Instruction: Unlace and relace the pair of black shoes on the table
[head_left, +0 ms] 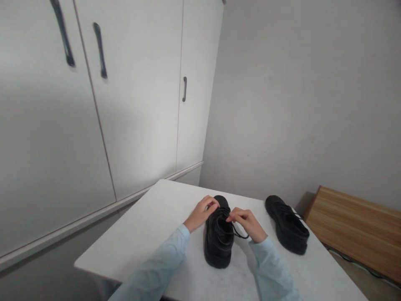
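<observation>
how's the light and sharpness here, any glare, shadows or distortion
Head view: soft light, no strong glare on the white table; head view: faint shadow by the right sleeve, darker one on the wall beside the board; head view: the nearer black shoe dark and slightly soft; head view: cabinet doors lean, likely from camera tilt or wide lens.

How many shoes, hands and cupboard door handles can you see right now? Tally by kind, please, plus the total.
Black shoes: 2
Bare hands: 2
Dark door handles: 3
Total: 7
</observation>
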The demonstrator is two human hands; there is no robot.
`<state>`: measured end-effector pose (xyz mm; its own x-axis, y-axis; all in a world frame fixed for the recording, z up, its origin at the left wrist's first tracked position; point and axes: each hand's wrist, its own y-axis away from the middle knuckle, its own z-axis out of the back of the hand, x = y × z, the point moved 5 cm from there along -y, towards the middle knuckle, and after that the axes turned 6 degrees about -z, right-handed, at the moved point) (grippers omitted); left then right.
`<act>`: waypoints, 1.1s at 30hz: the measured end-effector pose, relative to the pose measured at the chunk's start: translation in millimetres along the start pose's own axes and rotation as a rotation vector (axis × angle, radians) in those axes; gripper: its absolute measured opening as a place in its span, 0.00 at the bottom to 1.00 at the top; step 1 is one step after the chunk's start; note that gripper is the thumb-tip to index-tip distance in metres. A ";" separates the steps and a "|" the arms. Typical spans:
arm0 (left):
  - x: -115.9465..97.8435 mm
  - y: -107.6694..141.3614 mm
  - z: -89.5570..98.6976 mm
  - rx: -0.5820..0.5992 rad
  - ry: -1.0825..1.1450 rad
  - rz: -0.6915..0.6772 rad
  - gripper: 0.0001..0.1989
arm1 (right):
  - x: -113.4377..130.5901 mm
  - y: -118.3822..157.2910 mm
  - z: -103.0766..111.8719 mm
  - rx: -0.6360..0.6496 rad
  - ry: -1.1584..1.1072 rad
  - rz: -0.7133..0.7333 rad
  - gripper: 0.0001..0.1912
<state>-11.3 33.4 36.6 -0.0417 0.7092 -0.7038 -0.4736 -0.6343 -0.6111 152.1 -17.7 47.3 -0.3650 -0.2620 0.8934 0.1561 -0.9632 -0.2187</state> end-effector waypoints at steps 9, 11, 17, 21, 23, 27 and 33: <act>-0.3 1.4 -7.3 0.097 0.035 -0.079 0.14 | -9.4 -3.4 6.8 -0.101 -0.095 -0.026 0.17; -0.2 2.0 -8.1 0.107 0.038 -0.061 0.15 | -16.5 -6.6 9.0 -0.179 -0.023 -0.045 0.17; 1.5 3.5 -7.8 0.107 0.028 -0.014 0.15 | -30.6 -10.4 1.9 -0.234 0.088 -0.043 0.14; 4.5 3.9 -8.5 0.119 0.030 0.003 0.15 | -31.8 -11.1 -2.1 -0.251 0.069 -0.034 0.14; 5.8 3.8 -8.8 0.123 0.029 0.010 0.14 | -31.7 -11.8 -3.2 -0.256 0.071 -0.028 0.14; 7.1 3.6 -9.3 0.140 0.026 0.016 0.15 | -33.5 -13.7 -4.3 -0.252 0.060 -0.038 0.14; 6.6 3.4 -9.5 0.156 0.029 0.005 0.15 | -35.7 -15.9 -5.0 -0.230 0.054 -0.033 0.15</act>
<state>-4.8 33.1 26.4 -0.0203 0.6958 -0.7179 -0.6046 -0.5805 -0.5454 158.1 6.7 17.0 -0.4155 -0.2273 0.8807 -0.0673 -0.9579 -0.2790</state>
